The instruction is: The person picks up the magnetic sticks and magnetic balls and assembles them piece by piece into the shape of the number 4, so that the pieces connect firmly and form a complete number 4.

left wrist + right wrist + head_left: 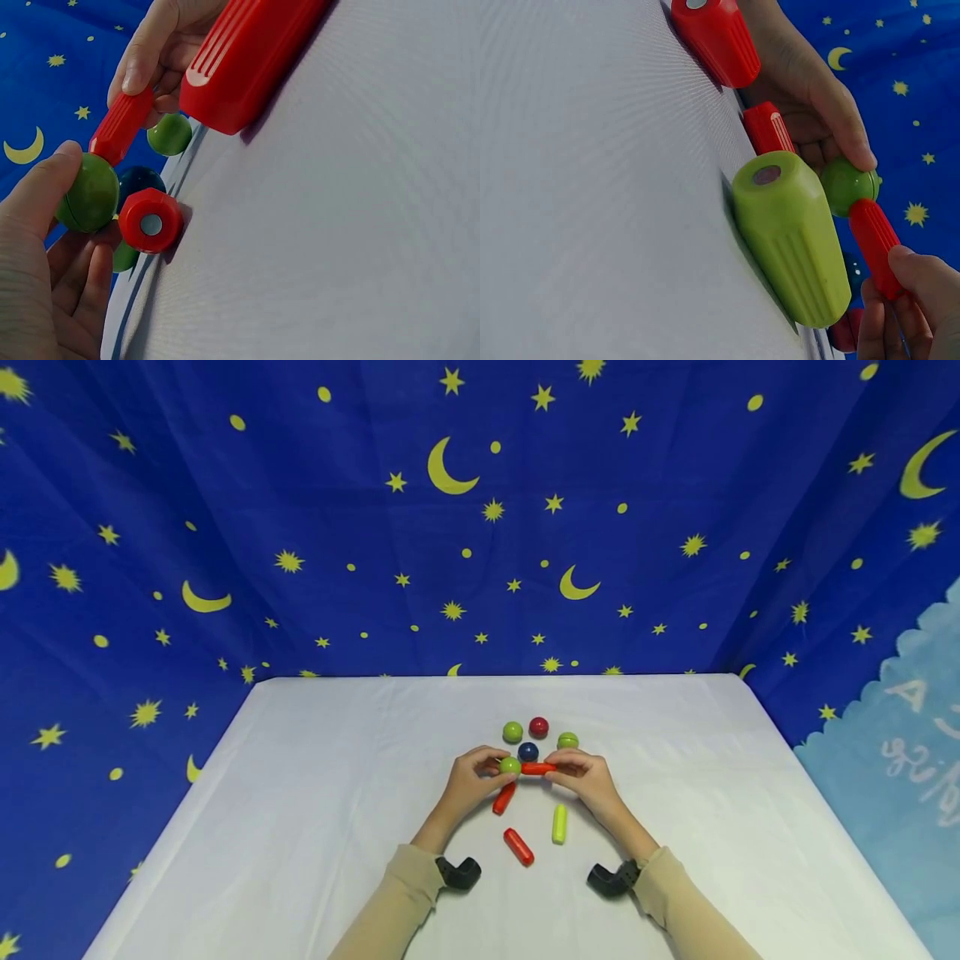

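My left hand [471, 783] holds a green ball [510, 766] between thumb and fingers. With thumb and fingertips, my right hand [591, 778] pinches a red ribbed stick [536, 768] by its right end. The stick's other end touches the ball, clearest in the right wrist view, where the ball [845, 186] and stick [875, 247] meet. Just below my left hand lies a second red stick [503, 799]; its silver disc-shaped end [151, 223] faces the left wrist camera. Whether that stick touches the held ball, I cannot tell.
Behind the hands sit a blue ball [528, 752], a dark red ball [538, 727] and two green balls [513, 732]. Nearer lie a yellow-green stick [559, 824] and another red stick [518, 847] on the white-covered table [300, 827]. Blue star-patterned cloth [337, 527] encloses the table's back and sides.
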A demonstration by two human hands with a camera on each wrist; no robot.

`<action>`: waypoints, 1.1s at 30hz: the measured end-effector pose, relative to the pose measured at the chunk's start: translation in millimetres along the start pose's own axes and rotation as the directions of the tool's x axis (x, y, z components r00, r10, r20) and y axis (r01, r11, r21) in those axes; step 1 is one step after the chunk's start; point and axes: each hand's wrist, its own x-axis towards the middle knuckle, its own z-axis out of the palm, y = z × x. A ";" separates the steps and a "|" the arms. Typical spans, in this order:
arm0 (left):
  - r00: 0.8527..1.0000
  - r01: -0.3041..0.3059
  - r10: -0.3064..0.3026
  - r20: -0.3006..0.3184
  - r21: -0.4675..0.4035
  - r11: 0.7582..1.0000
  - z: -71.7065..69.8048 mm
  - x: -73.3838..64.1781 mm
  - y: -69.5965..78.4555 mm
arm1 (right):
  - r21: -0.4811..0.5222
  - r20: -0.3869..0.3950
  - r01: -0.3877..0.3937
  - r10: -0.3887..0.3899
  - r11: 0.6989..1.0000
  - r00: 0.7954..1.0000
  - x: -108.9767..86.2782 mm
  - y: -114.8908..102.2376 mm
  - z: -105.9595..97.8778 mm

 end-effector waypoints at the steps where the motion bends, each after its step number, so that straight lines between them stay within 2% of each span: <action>1: 1.000 0.006 -0.006 0.001 0.003 1.000 0.0 0.0 0.2 | -0.003 -0.002 -0.002 0.002 1.000 1.000 -0.3 -0.4 0.0; 6: 1.000 0.026 -0.026 0.016 0.012 1.000 -0.6 -0.9 2.0 | -0.001 0.004 -0.012 0.012 1.000 1.000 -0.9 -1.0 -0.3; 17: 0.999 0.025 -0.025 0.024 -0.013 1.000 -2.7 -1.6 3.8 | 0.049 0.009 -0.015 0.015 0.999 1.000 -0.9 -0.3 -1.2; 21: 0.999 0.035 -0.035 0.012 -0.025 0.999 -3.2 -1.4 1.6 | 0.085 0.004 -0.007 0.007 0.996 1.000 -1.3 -0.7 -0.4; 24: 0.999 0.037 -0.038 -0.022 -0.035 0.999 -0.1 1.4 -9.0 | 0.108 -0.002 0.013 -0.013 0.994 1.000 -1.3 -1.3 -0.3; 28: 0.998 0.028 -0.030 -0.051 -0.044 0.999 0.4 1.7 -8.6 | 0.104 -0.049 0.033 -0.028 0.994 0.998 -0.2 -2.1 -0.5; 30: 0.999 0.026 -0.028 -0.043 -0.045 0.999 -2.4 -0.5 1.2 | 0.093 -0.096 0.040 -0.031 0.995 0.995 1.1 -2.4 -0.7; 33: 0.999 0.010 -0.012 -0.039 -0.052 0.999 -3.7 -0.9 2.9 | 0.076 -0.163 0.066 -0.053 0.995 0.985 3.3 -2.3 -2.1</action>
